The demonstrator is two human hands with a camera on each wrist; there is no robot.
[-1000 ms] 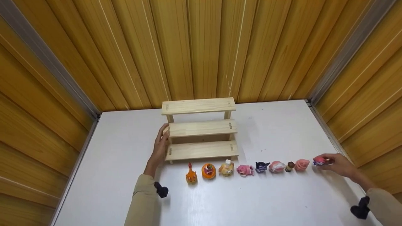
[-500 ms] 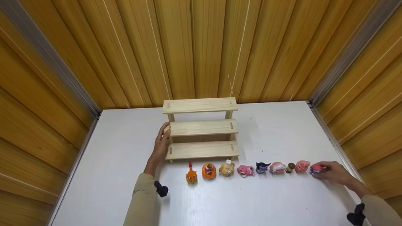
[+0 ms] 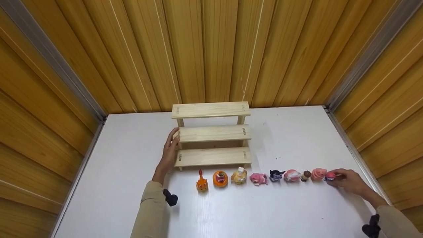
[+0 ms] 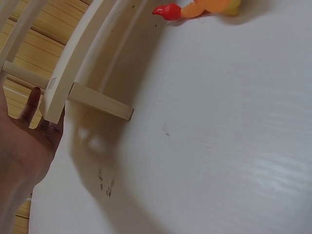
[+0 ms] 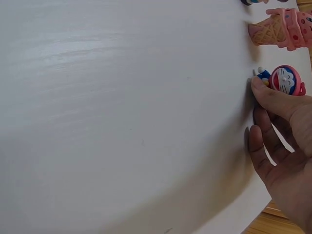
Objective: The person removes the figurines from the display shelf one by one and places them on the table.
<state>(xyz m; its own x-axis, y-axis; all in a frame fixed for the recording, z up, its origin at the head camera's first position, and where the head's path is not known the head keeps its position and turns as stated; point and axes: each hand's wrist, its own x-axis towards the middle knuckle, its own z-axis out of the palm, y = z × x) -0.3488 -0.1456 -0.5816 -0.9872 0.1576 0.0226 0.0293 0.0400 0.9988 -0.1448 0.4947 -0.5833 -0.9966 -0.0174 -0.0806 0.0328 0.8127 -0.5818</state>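
A three-tier wooden display stand [image 3: 211, 133] stands on the white table, with my left hand [image 3: 169, 150] gripping the left end of its middle tier. In the left wrist view the fingers of that hand [image 4: 24, 151] pass behind the plank. At the right end of a row of small toys, my right hand [image 3: 352, 182] pinches a small figurine [image 3: 330, 176]. Seen from the right wrist, this figurine [image 5: 285, 80] has a blue-and-white whiskered face and a pink hood, and it stands on the table. Beside it is a pink ice-cream-cone figurine [image 5: 285, 29].
Leftward along the row are an orange figurine with a red-tipped tail [image 3: 202, 183], a round orange one [image 3: 220, 178], a cream one [image 3: 239, 176], a pink one [image 3: 258, 178], a dark one [image 3: 276, 175] and others. Wood-grain panels [image 3: 214, 49] wall the white table [image 3: 231, 211].
My right hand has moved left with the hooded figurine, bringing it close beside the ice-cream-cone figurine. The left hand has kept its place on the stand.
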